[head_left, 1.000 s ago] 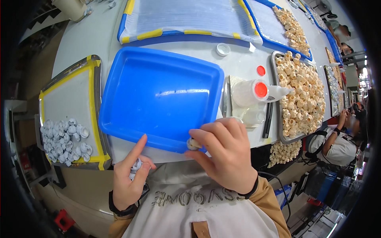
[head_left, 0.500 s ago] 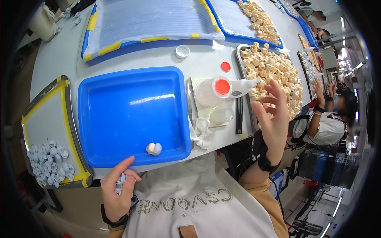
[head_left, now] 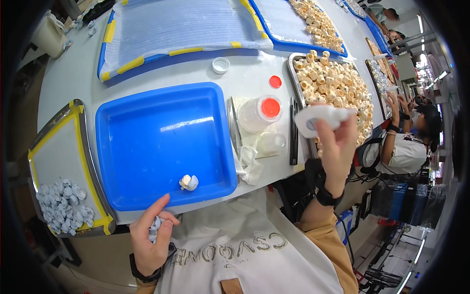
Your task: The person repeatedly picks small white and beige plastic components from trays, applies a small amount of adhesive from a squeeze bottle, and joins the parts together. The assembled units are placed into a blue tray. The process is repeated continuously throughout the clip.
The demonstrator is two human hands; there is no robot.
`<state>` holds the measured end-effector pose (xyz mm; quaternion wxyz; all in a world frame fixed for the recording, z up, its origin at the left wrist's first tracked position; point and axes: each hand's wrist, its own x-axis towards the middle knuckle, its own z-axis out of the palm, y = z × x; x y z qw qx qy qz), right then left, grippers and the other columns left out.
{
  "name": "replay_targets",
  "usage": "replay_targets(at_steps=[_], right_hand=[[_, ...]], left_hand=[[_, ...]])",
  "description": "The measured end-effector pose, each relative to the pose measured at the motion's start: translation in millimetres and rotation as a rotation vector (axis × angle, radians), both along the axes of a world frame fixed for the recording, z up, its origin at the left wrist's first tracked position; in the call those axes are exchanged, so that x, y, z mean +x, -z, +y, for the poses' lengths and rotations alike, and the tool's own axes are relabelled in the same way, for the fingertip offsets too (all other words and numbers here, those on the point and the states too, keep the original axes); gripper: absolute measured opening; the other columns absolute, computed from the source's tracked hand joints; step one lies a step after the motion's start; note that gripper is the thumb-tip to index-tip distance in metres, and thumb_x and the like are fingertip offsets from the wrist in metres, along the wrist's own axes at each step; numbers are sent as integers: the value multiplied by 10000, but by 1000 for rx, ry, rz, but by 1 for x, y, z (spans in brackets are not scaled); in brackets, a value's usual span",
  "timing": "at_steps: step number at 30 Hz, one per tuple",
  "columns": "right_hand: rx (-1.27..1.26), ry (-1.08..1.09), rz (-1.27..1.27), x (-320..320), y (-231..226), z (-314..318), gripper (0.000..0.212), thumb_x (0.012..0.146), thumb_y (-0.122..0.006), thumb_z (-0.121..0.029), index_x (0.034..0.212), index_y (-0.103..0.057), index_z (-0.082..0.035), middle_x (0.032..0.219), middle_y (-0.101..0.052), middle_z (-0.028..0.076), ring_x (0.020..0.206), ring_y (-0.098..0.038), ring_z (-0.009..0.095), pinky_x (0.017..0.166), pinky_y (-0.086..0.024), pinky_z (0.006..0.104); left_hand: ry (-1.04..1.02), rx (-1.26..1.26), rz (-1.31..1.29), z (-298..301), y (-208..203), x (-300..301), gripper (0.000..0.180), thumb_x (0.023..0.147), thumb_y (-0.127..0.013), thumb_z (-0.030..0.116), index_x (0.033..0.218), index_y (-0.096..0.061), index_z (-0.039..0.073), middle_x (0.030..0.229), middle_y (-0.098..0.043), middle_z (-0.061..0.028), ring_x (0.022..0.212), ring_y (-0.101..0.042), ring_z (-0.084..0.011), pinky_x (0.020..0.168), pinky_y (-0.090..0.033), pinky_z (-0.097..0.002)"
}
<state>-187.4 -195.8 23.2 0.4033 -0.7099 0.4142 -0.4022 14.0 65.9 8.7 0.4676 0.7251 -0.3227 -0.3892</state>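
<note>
My right hand (head_left: 338, 149) is closed around a white squeeze bottle (head_left: 308, 120), tilted on its side above a metal tray (head_left: 295, 78) heaped with small cream hollow pieces (head_left: 338, 81). At the near edge of a blue plastic tray (head_left: 161, 147), my left hand (head_left: 151, 245) curls round several pale blue-grey pieces (head_left: 155, 229), its index finger extended toward the rim. Inside the blue tray, near its front right corner, lies one joined cream and pale-blue piece (head_left: 188, 182). A yellow-taped tray (head_left: 58, 142) on the left holds a pile of pale blue-grey pieces (head_left: 66, 208).
Right of the blue tray stand a clear tub with a red top (head_left: 259, 112), a small clear cup (head_left: 271, 142), a crumpled cloth (head_left: 250, 166) and black sticks (head_left: 293, 132). A red lid (head_left: 275, 82) and a white cap (head_left: 221, 65) lie behind. Co-workers (head_left: 401, 147) sit at right.
My right hand has taken hold of the white squeeze bottle, which leaned beside the red-topped tub, and lifted it right over the cream pieces. My left hand keeps its pale blue-grey pieces.
</note>
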Motion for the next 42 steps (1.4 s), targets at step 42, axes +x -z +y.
replay_targets(at_steps=[42], right_hand=[[102,-336,391,-32,-32,19,375,724,-603,-108,1055,-464,1,657,-593,79,545,-515,110,514,-370,228]], left_hand=[[-401,-652,1096,10,19,23,288,947,-389,277,1054,-424,13,769,-524,-163,537,-458,-172,314,-344,-231]])
